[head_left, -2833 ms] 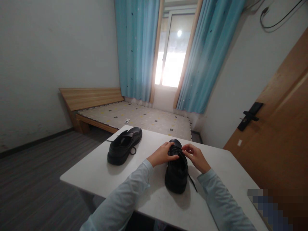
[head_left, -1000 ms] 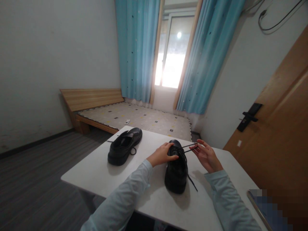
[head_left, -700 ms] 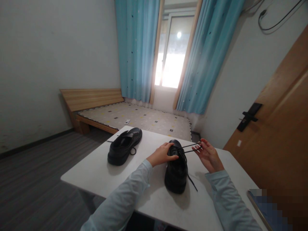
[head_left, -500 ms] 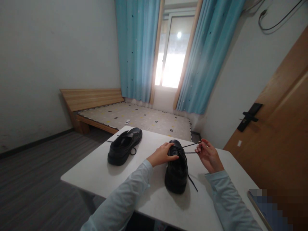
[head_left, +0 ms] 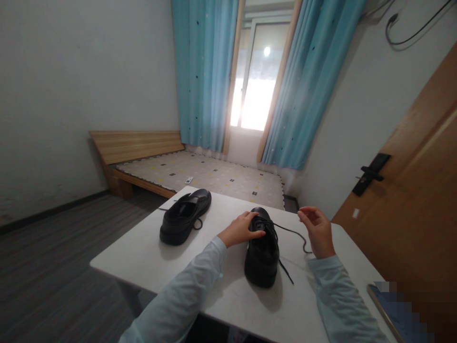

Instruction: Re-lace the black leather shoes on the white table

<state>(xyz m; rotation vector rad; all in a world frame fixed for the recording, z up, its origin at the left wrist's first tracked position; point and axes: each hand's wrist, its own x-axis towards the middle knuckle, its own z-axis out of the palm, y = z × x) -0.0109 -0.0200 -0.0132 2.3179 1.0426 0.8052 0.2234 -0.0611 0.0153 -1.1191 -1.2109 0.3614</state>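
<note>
The near black shoe (head_left: 262, 252), smooth matte leather with a rounded toe, sits low centre of the frame on the white table (head_left: 143, 252). The left hand (head_left: 241, 229) lies curled over its lacing. A thin lace (head_left: 291, 232) runs slack toward the right hand (head_left: 317, 231), raised just beside it, fingers loosely open, gripping nothing. A second black shoe (head_left: 183, 216) stands well apart, centre-left.

Both arms in long pale-blue sleeves, plain fabric, soft creases, no print or logo. Cuffs end at the wrists, left cuff (head_left: 217, 245) at about 9 o'clock of right cuff (head_left: 319, 263). Left hand (head_left: 240, 229) and right hand (head_left: 317, 230) bare: no gloves, rings or watch visible.
</note>
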